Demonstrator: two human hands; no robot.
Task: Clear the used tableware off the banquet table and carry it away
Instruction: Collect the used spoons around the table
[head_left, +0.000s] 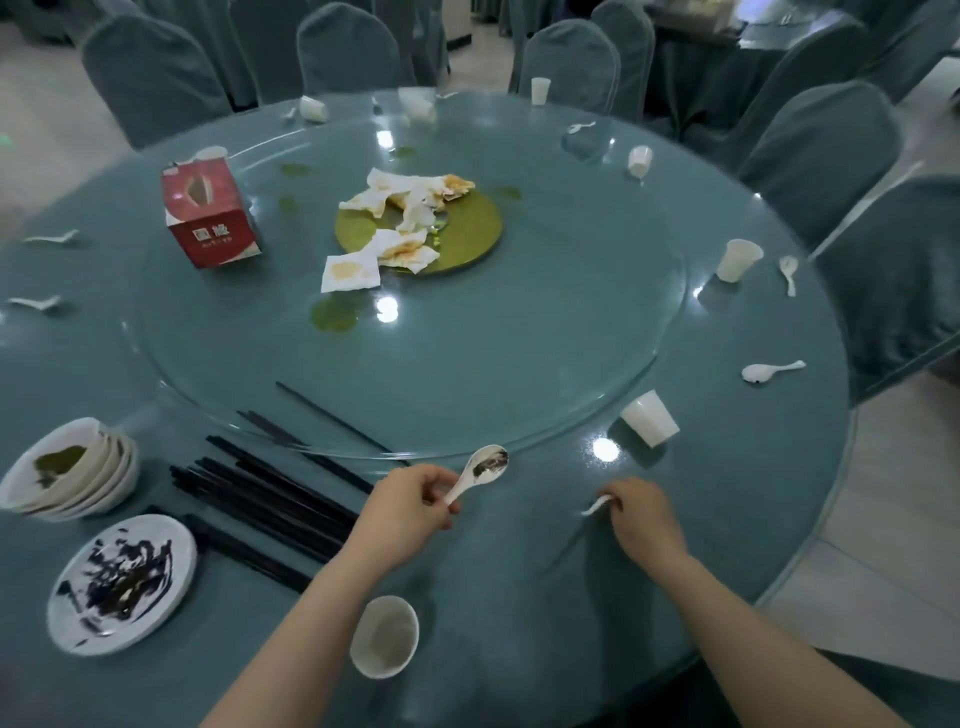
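Observation:
My left hand (410, 506) pinches the handle of a white soup spoon (485, 467) with dark sauce in its bowl, held just above the round teal table (701, 519). My right hand (641, 512) grips a second white spoon (597, 505); only its handle end shows past the fingers. A pile of black chopsticks (270, 499) lies left of my left hand. Stacked dirty bowls (72, 470) and a sauce-smeared plate (122, 582) sit at the near left. A white cup (384, 636) stands between my forearms.
A glass turntable (519, 338) carries a red tissue box (210, 213), stained napkins (400, 218) and a green disc (467, 223). White cups (649, 418) (737, 260) and spoons (771, 370) (788, 273) ring the table's edge. Covered chairs (821, 156) surround it.

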